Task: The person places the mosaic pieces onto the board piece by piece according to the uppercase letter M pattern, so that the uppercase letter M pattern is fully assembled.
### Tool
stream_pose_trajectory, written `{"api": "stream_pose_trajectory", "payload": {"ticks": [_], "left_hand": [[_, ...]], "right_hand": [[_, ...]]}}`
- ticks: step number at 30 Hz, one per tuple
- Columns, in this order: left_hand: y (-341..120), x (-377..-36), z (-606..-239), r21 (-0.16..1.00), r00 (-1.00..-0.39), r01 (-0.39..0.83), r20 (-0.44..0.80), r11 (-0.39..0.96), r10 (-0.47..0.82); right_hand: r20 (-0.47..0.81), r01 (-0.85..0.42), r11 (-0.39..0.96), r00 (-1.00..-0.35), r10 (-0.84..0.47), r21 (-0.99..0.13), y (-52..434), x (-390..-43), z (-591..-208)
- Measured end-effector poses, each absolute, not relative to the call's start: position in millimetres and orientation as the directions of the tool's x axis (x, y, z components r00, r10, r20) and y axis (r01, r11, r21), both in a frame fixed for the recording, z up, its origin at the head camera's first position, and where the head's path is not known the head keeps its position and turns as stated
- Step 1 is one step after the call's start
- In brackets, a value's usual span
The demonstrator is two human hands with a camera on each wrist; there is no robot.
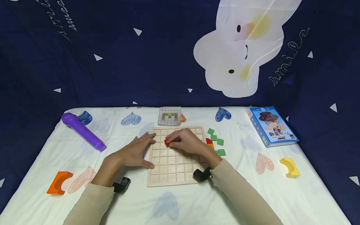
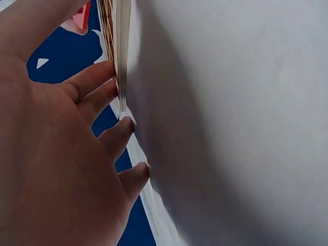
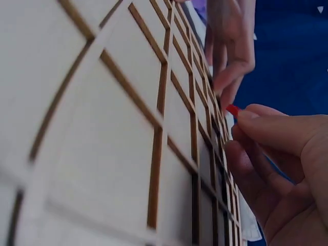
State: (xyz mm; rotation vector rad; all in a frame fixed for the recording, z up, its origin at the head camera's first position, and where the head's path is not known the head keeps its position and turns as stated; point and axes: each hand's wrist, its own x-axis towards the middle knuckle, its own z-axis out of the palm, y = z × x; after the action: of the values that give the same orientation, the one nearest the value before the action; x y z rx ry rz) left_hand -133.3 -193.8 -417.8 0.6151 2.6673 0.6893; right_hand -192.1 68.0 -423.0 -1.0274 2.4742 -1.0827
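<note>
A wooden grid board (image 1: 171, 169) lies on the white cloth in the head view. Over its upper left squares my right hand (image 1: 187, 141) pinches a small red piece (image 1: 167, 142) between thumb and fingertips. In the right wrist view the red piece (image 3: 233, 109) pokes out past the thumb, close over the grid. My left hand (image 1: 134, 153) spreads along the board's left side, fingers and thumb extended and at its edge. The left wrist view shows fingertips by the board's rim (image 2: 123, 51) and on the cloth.
Green tiles (image 1: 220, 142), a red piece (image 1: 209, 141) and an orange piece (image 1: 211, 146) lie right of the board. A pattern card (image 1: 169, 120) sits behind it. Farther out are a purple microphone (image 1: 84, 132), an orange arch (image 1: 58, 183), a blue box (image 1: 274, 126) and a yellow arch (image 1: 292, 168).
</note>
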Motion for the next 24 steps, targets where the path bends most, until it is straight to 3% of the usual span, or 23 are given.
{"api": "stream_pose_trajectory", "payload": {"ticks": [10,24], "left_hand": [[-193.1,-132.4,-416.0,0.533,-0.856,0.317,-0.196,0.784,0.479],[-191.6,-131.6,-415.6,0.531,-0.857,0.314,-0.199,0.787,0.476]], "right_hand": [[0.031,-0.499,0.452,-0.697,-0.717,-0.739,52.7,-194.4,-418.7],[0.057,-0.592,0.486,-0.669,-0.741,-0.643,46.9,-192.8,-425.0]]}}
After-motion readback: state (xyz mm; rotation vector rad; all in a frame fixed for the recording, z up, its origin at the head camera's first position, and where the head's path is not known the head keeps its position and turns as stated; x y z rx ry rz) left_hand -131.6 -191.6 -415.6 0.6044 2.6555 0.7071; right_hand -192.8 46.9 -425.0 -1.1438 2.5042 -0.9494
